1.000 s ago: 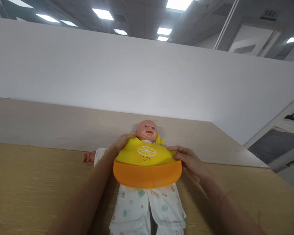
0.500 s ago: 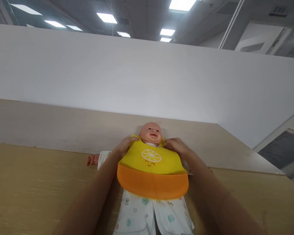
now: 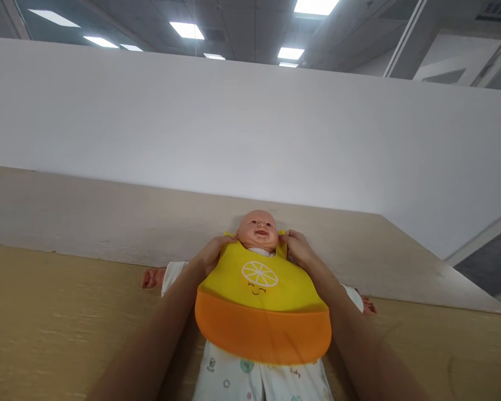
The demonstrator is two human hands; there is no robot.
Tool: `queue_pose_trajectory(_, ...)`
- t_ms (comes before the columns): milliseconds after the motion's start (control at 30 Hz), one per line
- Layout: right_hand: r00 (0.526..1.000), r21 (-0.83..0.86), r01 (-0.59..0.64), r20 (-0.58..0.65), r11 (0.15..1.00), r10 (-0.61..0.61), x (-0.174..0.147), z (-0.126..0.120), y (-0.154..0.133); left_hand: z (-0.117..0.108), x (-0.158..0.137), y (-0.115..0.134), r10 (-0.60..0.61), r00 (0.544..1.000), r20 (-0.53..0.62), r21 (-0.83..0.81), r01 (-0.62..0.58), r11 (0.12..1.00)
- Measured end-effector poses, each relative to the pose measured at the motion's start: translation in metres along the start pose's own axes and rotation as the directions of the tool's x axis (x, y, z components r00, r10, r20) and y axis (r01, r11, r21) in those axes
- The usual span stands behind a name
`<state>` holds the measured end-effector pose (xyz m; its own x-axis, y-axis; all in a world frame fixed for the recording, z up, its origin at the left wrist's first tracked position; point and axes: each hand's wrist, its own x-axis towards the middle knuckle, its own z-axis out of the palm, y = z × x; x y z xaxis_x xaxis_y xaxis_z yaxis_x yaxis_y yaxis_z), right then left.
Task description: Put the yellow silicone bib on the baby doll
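A baby doll [image 3: 258,229] lies on its back, head away from me, dressed in a white printed outfit [image 3: 229,376]. Over its chest rests a yellow silicone bib [image 3: 237,284] with a lemon slice and smiling face, and an orange catch pocket [image 3: 263,331] along its lower edge. My left hand [image 3: 214,250] is closed on the bib's left neck strap beside the doll's head. On the other side, my right hand [image 3: 297,246] pinches the right neck strap. Both of the doll's arms stretch outward. The strap ends behind the neck are hidden.
Under the doll is a tan wooden surface [image 3: 67,323], with a paler board [image 3: 87,214] along its far side. Behind that stands a white partition [image 3: 242,128]. The board's edge slants away at the right, where a dark gap shows beyond.
My right hand has risen slightly and the right strap now stands upright beside the doll's neck. The bib's lower part sits nearer to me, and the doll's right-side hand has come into view.
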<state>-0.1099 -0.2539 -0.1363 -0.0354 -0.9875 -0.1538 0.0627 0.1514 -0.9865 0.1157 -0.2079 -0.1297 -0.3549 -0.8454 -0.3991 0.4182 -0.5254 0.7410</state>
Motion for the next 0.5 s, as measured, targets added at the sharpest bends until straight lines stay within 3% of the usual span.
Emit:
queue_pose_trajectory(167, 0.996, 0.145, -0.075, 0.067, 0.987, 0.066, 0.002, 0.008, 0.000, -0.005, 0.003, 0.000, 0.048, 0.999, 0.008, -0.037, -0.047, 0.998)
queue_pose_trajectory(333, 0.998, 0.249, -0.051, 0.039, 0.967, 0.042, -0.001, 0.010, -0.005, -0.005, 0.001, 0.002, 0.111, 0.991, 0.077, -0.050, -0.107, 0.993)
queue_pose_trajectory(500, 0.993, 0.201, -0.093, 0.088, 0.975, 0.076, -0.005, 0.025, -0.017, -0.009, 0.001, 0.001, 0.118, 0.988, 0.100, -0.111, -0.106, 0.988)
